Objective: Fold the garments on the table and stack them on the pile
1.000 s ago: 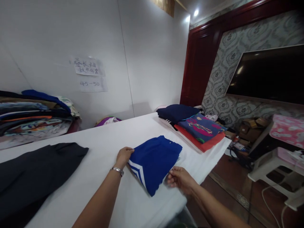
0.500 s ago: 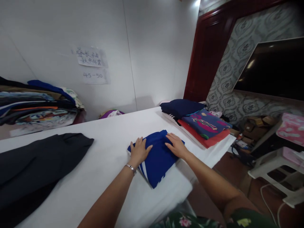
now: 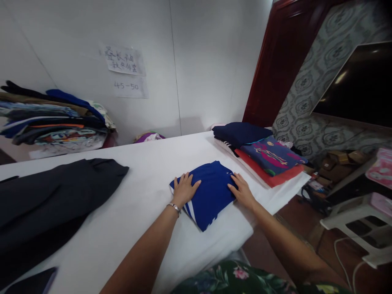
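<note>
A blue garment with white stripes [image 3: 211, 190] lies folded into a compact bundle on the white-covered table [image 3: 147, 196]. My left hand [image 3: 184, 188] rests on its left side, fingers spread and palm down, with a bracelet at the wrist. On the right edge of the bundle lies my right hand [image 3: 243, 191], its fingers stretched out and touching the cloth. Neither hand grips the fabric. The garment's underside is hidden.
A dark grey garment [image 3: 61, 196] spreads over the table's left side. Folded clothes [image 3: 269, 157] are stacked at the back right, and a taller clothes pile [image 3: 58, 120] stands back left. A dark flat object [image 3: 32, 281] sits at the lower left. Beyond the right edge is a plastic stool [image 3: 355, 220].
My right hand has slid outward to the garment's right edge, and the top of the bundle lies flatter. The left hand stays on the left side. The head view has shifted slightly.
</note>
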The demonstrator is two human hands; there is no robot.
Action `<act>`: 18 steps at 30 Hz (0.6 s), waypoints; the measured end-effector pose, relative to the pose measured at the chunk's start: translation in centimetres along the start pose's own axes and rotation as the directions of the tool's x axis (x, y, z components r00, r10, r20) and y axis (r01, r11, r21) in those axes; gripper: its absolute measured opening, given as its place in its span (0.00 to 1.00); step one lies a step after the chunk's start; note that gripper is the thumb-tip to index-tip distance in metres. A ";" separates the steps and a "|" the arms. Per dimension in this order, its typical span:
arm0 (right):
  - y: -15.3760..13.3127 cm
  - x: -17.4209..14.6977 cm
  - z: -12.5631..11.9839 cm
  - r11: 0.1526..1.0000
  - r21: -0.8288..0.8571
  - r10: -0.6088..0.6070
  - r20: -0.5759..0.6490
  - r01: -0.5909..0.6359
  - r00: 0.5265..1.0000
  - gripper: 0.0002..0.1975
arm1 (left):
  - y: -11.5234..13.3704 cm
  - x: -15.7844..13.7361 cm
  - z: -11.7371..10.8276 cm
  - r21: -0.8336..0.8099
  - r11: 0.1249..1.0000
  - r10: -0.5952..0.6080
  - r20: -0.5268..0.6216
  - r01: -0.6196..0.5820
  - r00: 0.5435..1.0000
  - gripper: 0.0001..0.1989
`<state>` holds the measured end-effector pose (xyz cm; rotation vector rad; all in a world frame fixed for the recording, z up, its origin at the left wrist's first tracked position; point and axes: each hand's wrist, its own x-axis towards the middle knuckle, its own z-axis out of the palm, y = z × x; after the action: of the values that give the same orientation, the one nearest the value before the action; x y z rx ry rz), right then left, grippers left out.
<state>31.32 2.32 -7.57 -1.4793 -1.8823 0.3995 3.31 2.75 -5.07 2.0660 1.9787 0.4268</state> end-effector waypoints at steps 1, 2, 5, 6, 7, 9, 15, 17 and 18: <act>-0.1 -1.0 -0.3 1.000 0.028 -0.007 -0.060 0.009 0.998 0.29 | 0.0 0.1 -0.1 -0.043 0.999 -0.020 0.013 0.020 1.000 0.34; -0.2 -2.1 -0.6 0.997 0.073 -0.005 -0.116 0.014 0.993 0.28 | 0.0 0.2 -0.3 -0.090 0.995 -0.044 0.014 0.045 0.999 0.33; -1.0 -5.3 -1.5 0.938 0.341 0.135 -0.193 -0.063 0.972 0.27 | -0.3 0.3 -1.0 -0.231 0.967 -0.126 -0.083 0.104 0.989 0.28; -1.4 -6.1 -1.7 0.874 0.468 0.231 -0.171 -0.127 0.958 0.27 | -0.4 0.2 -1.3 -0.266 0.957 -0.154 -0.142 0.112 0.978 0.27; -1.7 -6.8 -2.0 0.777 0.597 0.336 -0.122 -0.202 0.934 0.28 | -0.7 0.0 -1.4 -0.293 0.949 -0.182 -0.204 0.118 0.962 0.26; -2.6 -7.7 -2.5 0.498 0.793 0.514 0.055 -0.350 0.856 0.28 | -1.4 -0.3 -1.6 -0.351 0.926 -0.248 -0.290 0.138 0.924 0.26; -5.0 -8.5 -2.7 -0.110 0.778 0.413 0.602 -0.619 0.683 0.13 | -3.2 -1.3 -1.6 -0.753 0.573 -0.556 -0.066 0.324 0.828 0.40; -5.8 -8.4 -2.0 -0.166 0.732 0.308 0.675 -0.660 0.671 0.11 | -3.3 -1.5 -1.7 -0.817 0.460 -0.588 0.013 0.347 0.809 0.42; -6.1 -8.3 -1.7 -0.186 0.715 0.266 0.697 -0.673 0.666 0.10 | -3.3 -1.6 -1.8 -0.832 0.431 -0.588 0.036 0.350 0.808 0.42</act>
<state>28.89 -7.55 -5.33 -0.9259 -0.4575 2.0005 -0.49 1.29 -4.70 0.8341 1.8306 1.2478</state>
